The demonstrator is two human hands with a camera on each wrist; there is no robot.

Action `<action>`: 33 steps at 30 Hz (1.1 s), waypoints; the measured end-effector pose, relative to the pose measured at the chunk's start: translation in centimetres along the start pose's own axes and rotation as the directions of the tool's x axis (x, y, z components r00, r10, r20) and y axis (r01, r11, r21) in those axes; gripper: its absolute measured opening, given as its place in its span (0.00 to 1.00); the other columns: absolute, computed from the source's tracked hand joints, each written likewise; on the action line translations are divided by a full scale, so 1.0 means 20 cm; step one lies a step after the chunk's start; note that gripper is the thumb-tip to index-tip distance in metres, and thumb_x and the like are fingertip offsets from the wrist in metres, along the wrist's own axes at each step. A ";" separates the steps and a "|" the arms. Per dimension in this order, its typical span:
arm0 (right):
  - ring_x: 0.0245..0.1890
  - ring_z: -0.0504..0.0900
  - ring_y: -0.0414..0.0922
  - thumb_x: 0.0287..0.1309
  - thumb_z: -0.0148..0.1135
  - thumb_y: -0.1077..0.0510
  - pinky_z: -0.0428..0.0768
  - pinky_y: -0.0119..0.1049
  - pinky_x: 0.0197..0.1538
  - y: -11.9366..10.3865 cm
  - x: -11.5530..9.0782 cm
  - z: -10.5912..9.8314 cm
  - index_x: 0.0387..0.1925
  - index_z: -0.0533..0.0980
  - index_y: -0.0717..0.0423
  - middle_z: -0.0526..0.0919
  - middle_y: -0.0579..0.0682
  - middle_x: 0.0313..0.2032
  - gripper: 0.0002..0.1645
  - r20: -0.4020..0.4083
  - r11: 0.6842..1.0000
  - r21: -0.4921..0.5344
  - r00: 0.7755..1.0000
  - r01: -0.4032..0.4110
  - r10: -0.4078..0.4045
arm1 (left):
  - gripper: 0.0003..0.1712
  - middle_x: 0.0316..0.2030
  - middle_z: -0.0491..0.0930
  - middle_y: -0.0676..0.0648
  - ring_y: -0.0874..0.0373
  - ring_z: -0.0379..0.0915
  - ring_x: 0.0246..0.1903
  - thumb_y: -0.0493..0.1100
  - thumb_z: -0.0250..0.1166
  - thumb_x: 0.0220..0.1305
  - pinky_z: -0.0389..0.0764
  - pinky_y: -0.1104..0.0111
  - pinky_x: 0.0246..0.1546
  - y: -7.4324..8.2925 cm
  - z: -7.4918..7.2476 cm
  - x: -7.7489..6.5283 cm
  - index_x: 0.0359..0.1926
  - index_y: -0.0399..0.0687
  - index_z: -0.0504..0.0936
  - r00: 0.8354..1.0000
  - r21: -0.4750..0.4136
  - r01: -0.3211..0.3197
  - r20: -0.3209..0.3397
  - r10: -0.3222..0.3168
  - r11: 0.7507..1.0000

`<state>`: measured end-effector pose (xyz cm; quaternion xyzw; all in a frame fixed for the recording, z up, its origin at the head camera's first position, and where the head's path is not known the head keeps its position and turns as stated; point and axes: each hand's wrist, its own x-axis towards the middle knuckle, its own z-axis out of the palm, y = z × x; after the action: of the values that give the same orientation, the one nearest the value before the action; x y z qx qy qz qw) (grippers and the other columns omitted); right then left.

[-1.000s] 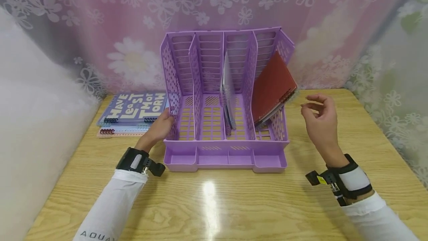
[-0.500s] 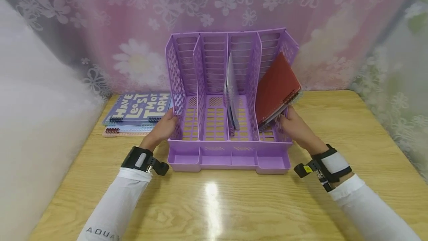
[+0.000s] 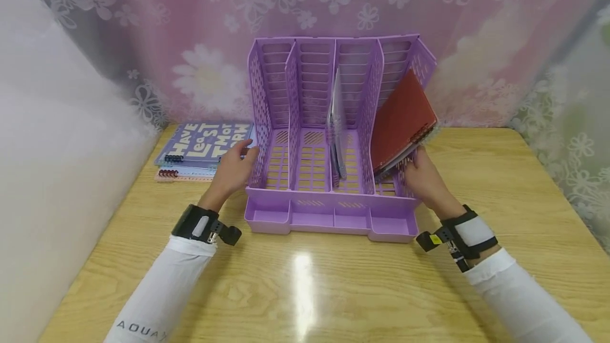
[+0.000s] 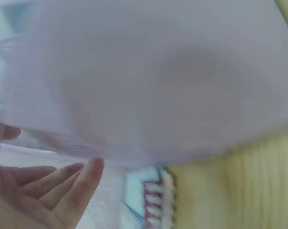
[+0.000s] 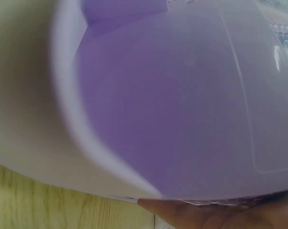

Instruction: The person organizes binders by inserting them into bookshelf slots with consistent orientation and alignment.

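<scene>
A purple plastic desk organizer [image 3: 331, 215] stands on the table, with upright dividers and small front trays. My left hand [image 3: 233, 169] is at its left wall, fingers extended and parted in the left wrist view; whether they touch the wall I cannot tell. My right hand [image 3: 424, 180] grips the lower right wall, its fingertips mostly hidden. A red spiral notebook [image 3: 405, 120] leans tilted in the rightmost compartment, and thin spiral notebooks [image 3: 337, 126] stand near upright in the compartment left of it.
A stack of spiral notebooks [image 3: 205, 144] with a blue lettered cover lies left of the organizer, partly behind my left hand. A floral curtain [image 3: 214, 20] hangs behind the wooden table [image 3: 305, 290].
My right hand came from beside the organizer to its right wall. My left hand's fingers have since loosened from the left wall. The organizer has turned slightly, its left front corner farther back.
</scene>
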<state>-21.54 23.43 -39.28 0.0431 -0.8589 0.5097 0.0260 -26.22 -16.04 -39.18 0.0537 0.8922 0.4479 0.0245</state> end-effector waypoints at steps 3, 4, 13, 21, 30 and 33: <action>0.69 0.47 0.60 0.67 0.27 0.69 0.45 0.55 0.69 0.01 0.00 0.00 0.70 0.41 0.70 0.50 0.72 0.67 0.31 -0.003 1.000 -0.003 1.000 -0.012 0.012 | 0.29 0.58 0.71 0.34 0.43 0.73 0.53 0.47 0.47 0.73 0.77 0.58 0.50 0.01 -0.08 -0.05 0.69 0.36 0.60 0.995 -0.235 0.022 -0.085 -0.044 0.972; 0.69 0.46 0.61 0.67 0.27 0.69 0.45 0.54 0.69 0.01 0.00 0.00 0.70 0.40 0.70 0.49 0.72 0.68 0.31 -0.004 1.000 -0.005 1.000 -0.015 0.015 | 0.28 0.59 0.70 0.34 0.43 0.72 0.54 0.45 0.47 0.74 0.77 0.60 0.50 0.00 -0.11 -0.06 0.69 0.35 0.59 0.992 -0.333 0.039 -0.102 -0.077 0.942; 0.68 0.48 0.60 0.64 0.27 0.72 0.45 0.54 0.69 0.00 0.00 0.00 0.70 0.42 0.70 0.51 0.71 0.67 0.32 -0.012 1.000 -0.004 1.000 -0.014 0.014 | 0.35 0.73 0.31 0.39 0.51 0.38 0.72 0.38 0.34 0.75 0.57 0.71 0.64 -0.16 -0.34 -0.12 0.73 0.49 0.25 0.943 -0.915 0.219 0.109 -0.313 0.340; 0.69 0.46 0.61 0.66 0.28 0.69 0.44 0.55 0.69 0.01 0.01 0.00 0.71 0.39 0.67 0.49 0.70 0.68 0.33 0.001 0.999 0.014 1.000 -0.031 0.031 | 0.41 0.71 0.16 0.53 0.60 0.25 0.71 0.33 0.29 0.72 0.52 0.74 0.65 -0.28 -0.36 -0.09 0.68 0.66 0.14 0.904 -0.969 0.224 0.246 -0.351 -0.103; 0.69 0.47 0.61 0.66 0.29 0.69 0.45 0.57 0.68 0.02 0.00 0.00 0.72 0.40 0.65 0.50 0.69 0.69 0.33 -0.005 1.000 0.010 1.000 -0.029 0.029 | 0.40 0.72 0.22 0.58 0.60 0.30 0.71 0.35 0.34 0.73 0.53 0.70 0.66 -0.38 -0.40 -0.04 0.71 0.65 0.20 0.872 -0.937 0.230 0.319 -0.372 -0.263; 0.69 0.47 0.60 0.66 0.30 0.70 0.46 0.57 0.68 0.02 0.00 0.00 0.73 0.40 0.64 0.50 0.68 0.69 0.35 -0.004 1.000 0.026 1.000 -0.012 0.012 | 0.40 0.73 0.27 0.58 0.59 0.35 0.71 0.37 0.38 0.73 0.53 0.69 0.66 -0.39 -0.43 -0.02 0.73 0.65 0.24 0.834 -0.917 0.242 0.364 -0.415 -0.317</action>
<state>-21.60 23.57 -39.59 0.0373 -0.8522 0.5213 0.0241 -27.26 -27.61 -40.30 -0.2651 0.1946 0.9353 0.1307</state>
